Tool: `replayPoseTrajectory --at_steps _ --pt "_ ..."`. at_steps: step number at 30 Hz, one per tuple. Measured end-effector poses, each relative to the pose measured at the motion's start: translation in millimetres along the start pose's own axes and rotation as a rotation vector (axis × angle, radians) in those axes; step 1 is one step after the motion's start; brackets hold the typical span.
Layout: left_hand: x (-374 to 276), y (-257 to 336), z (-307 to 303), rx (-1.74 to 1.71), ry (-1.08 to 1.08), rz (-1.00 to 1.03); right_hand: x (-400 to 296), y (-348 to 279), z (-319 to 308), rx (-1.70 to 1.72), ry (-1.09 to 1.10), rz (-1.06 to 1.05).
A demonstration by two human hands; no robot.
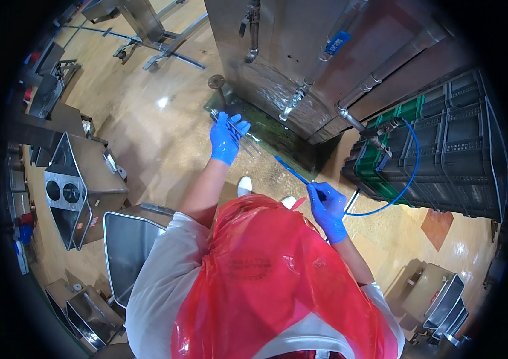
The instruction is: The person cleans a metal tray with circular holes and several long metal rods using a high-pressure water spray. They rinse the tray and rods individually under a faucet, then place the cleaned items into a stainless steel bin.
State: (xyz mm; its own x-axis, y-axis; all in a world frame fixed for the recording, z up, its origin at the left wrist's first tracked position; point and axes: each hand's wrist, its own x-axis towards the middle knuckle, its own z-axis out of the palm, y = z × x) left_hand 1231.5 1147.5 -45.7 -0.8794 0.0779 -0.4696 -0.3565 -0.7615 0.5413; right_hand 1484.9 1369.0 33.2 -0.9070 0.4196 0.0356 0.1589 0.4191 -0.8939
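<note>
My left hand (227, 137), in a wet blue glove, holds a thin metal part with slender prongs (248, 146) over the near edge of a wet, green-stained floor basin (276, 139). To the right, my right hand (327, 208), also in a blue glove, grips a blue hose (381, 209) close to its straight blue end piece (290, 169), which points up and left towards the basin. The hose loops right and up to a valve fitting on a steel pipe (370, 134). The exact kind of the metal part cannot be told.
A metal wall with pipes and a blue-handled valve (335, 43) rises beyond the basin. Stacked grey and green plastic crates (446, 148) stand at right. Steel tub carts (101, 179) stand at left, more tubs (433, 291) at lower right. A flanged pipe stub (216, 82) rises at the basin's corner.
</note>
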Motion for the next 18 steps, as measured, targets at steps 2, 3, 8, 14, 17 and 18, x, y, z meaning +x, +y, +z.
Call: replayPoseTrajectory --at_steps 2,3,8,14,17,18 --pt "5.5 -9.6 -3.7 0.046 0.023 0.040 2.3 -22.1 7.2 -0.008 -0.029 -0.017" --pt "2.1 -13.1 1.0 0.065 0.014 0.037 3.8 -26.6 9.4 -0.014 -0.038 -0.024" --pt "-10.7 -16.6 15.2 0.083 0.024 0.039 4.0 -24.3 10.4 -0.013 -0.017 -0.030" --pt "-5.1 -13.9 5.8 0.042 0.029 0.049 0.6 -23.9 7.3 -0.038 -0.004 -0.075" --pt "-13.7 -14.3 9.9 0.095 0.019 0.030 4.1 -25.6 9.5 -0.075 -0.021 -0.068" --pt "-12.4 -15.8 6.8 0.082 0.003 0.027 5.4 -25.8 10.2 -0.066 -0.029 -0.050"
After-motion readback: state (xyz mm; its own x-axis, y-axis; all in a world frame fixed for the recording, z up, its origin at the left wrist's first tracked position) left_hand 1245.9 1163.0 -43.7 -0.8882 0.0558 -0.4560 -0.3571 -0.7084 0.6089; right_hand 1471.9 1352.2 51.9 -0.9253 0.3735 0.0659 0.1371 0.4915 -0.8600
